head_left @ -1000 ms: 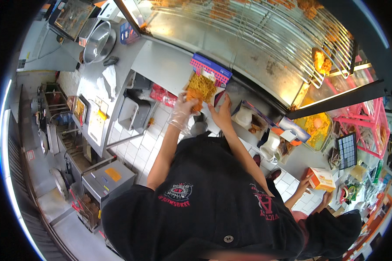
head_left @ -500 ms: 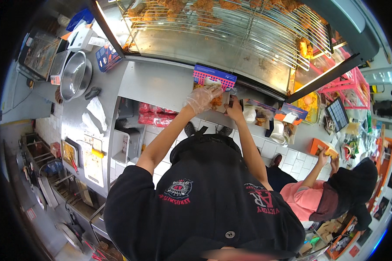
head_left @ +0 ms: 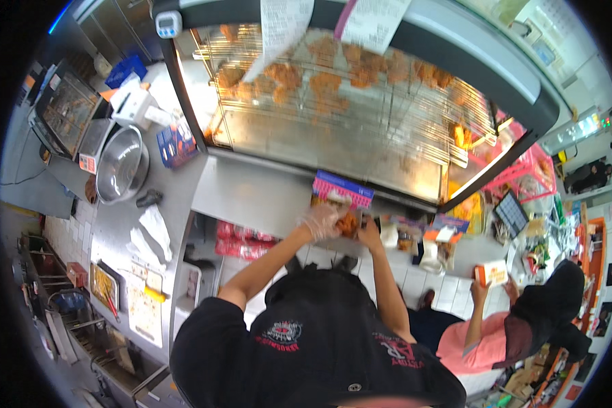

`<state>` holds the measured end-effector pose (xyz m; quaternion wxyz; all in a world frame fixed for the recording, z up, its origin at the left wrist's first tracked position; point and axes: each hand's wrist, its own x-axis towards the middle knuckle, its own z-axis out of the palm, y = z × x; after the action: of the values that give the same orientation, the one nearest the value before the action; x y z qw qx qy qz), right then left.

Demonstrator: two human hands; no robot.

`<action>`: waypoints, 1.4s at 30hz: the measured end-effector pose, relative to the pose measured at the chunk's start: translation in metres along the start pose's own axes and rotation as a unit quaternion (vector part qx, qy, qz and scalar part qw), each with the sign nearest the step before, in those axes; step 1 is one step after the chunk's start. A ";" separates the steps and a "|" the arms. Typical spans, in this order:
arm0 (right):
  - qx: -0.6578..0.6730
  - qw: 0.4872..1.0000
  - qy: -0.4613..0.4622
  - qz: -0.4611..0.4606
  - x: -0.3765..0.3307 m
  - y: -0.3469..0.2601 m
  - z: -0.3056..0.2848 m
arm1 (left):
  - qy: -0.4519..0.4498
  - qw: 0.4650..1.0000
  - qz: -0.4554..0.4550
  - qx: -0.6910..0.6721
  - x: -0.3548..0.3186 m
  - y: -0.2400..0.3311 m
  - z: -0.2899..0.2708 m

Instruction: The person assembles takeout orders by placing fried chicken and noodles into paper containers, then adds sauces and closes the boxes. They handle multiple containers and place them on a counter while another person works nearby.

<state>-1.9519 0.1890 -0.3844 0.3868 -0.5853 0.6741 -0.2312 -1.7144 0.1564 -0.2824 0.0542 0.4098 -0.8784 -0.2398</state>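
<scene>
Touching fried chicken [head_left: 348, 225] at the six-o'clock end of an open blue-and-pink box [head_left: 343, 190] on the counter [head_left: 241, 187] is the gloved left hand [head_left: 321, 223]; the right hand [head_left: 369, 234] curls at four o'clock, and I cannot tell whether either grips. At twelve, paper slips [head_left: 374, 24] partly hide a warming cabinet [head_left: 285, 138] racked with chicken pieces [head_left: 326, 85]; a steel bowl [head_left: 119, 171] sits at nine.

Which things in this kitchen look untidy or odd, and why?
The left hand wears a clear glove, yet the right hand looks bare. On the steel counter, a white cloth or paper lies crumpled, and the white board is speckled brown.
</scene>
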 end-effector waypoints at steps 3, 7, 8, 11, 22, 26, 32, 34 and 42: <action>-0.040 0.999 0.008 0.027 -0.001 -0.008 -0.005 | 0.147 0.987 0.070 0.019 0.006 -0.004 0.005; -0.009 1.000 -0.007 0.028 -0.010 -0.020 -0.010 | 0.140 0.990 0.008 0.023 0.006 0.006 0.017; -0.001 1.000 -0.003 0.027 -0.013 -0.025 -0.013 | 0.094 0.995 -0.033 0.027 0.003 0.008 0.019; -0.041 0.996 0.070 -0.021 -0.028 -0.053 -0.027 | 0.166 0.986 -0.008 0.025 -0.015 0.012 0.020; 0.131 0.843 0.337 -0.398 0.015 -0.375 -0.193 | 0.311 0.856 -0.324 -0.255 -0.067 -0.048 0.029; 0.174 0.830 0.338 -0.408 0.034 -0.457 -0.212 | 0.233 0.883 -0.281 -0.296 -0.054 -0.061 0.029; 0.255 0.840 0.303 -0.370 0.060 -0.478 -0.211 | 0.137 0.913 -0.305 -0.232 -0.047 -0.053 0.010; 0.240 0.842 0.286 -0.389 0.063 -0.466 -0.212 | 0.115 0.925 -0.300 -0.201 -0.043 -0.054 0.006; 0.319 0.862 0.238 -0.315 0.008 -0.302 -0.156 | 0.069 0.946 -0.305 -0.090 -0.026 -0.077 0.025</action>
<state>-1.8913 0.0967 -0.0631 0.2869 -0.5384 0.4147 -0.6751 -1.6506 0.1430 -0.3379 0.0759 0.6667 -0.6806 -0.2942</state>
